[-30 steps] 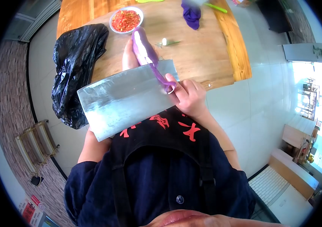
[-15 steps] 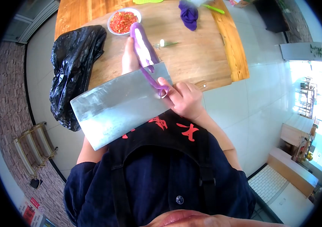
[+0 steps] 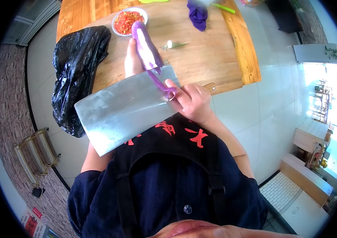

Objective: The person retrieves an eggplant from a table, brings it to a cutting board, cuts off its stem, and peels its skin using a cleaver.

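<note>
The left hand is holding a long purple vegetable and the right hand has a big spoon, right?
Not a spoon: the head view shows the right hand has a big cleaver. Yes, the left hand is holding a long purple vegetable.

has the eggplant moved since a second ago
Yes, slightly up and left: the eggplant now overlaps more of the bowl in this view.

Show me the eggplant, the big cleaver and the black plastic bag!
Eggplant [image 3: 146,47]: head view, on the pale strip along its side.
Cleaver [image 3: 126,109]: head view, on the middle of its broad blade.
Black plastic bag [image 3: 77,69]: head view, on its crumpled middle.
</note>
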Motion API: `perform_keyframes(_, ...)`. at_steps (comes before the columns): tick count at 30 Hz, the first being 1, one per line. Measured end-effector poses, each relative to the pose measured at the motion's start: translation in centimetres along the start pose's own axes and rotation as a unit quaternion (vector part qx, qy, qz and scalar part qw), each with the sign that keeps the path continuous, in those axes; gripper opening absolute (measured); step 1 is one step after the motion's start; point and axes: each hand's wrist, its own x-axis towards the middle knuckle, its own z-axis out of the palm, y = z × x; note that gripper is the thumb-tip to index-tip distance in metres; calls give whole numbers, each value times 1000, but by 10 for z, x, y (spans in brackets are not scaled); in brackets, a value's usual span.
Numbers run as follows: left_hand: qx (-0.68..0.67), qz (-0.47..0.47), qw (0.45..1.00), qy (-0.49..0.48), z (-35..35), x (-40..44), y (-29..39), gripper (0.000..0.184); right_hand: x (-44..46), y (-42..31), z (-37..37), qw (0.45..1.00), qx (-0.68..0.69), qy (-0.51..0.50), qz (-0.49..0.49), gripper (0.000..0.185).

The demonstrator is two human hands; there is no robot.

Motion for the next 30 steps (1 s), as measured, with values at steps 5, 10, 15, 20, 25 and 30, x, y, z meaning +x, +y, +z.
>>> perform_keyframes(5, 25, 15, 1000, -7, 4, -8, 1, 44, 2, 2, 2, 1000, 12, 25, 2, 44)
perform_keyframes(10, 4, 14, 1000, -6, 7, -7, -4, 41, 2, 1, 2, 1000, 17, 18, 11, 44)
perform_keyframes(15, -6, 7, 1000, 8, 12, -16, -8, 40, 0, 8, 6, 998, 28, 41, 26, 44)
perform_keyframes(20, -18, -18, 1000, -17, 21, -25, -9, 40, 1, 1, 0, 999, 25, 16, 24, 44)
perform_keyframes(25, 4, -7, 1000, 2, 18, -24, -11, 40, 1, 7, 3, 998, 26, 53, 37, 44)
perform_keyframes(30, -13, -21, 999, 25, 24, -25, -16, 41, 5, 2, 0, 998, 34, 46, 28, 43)
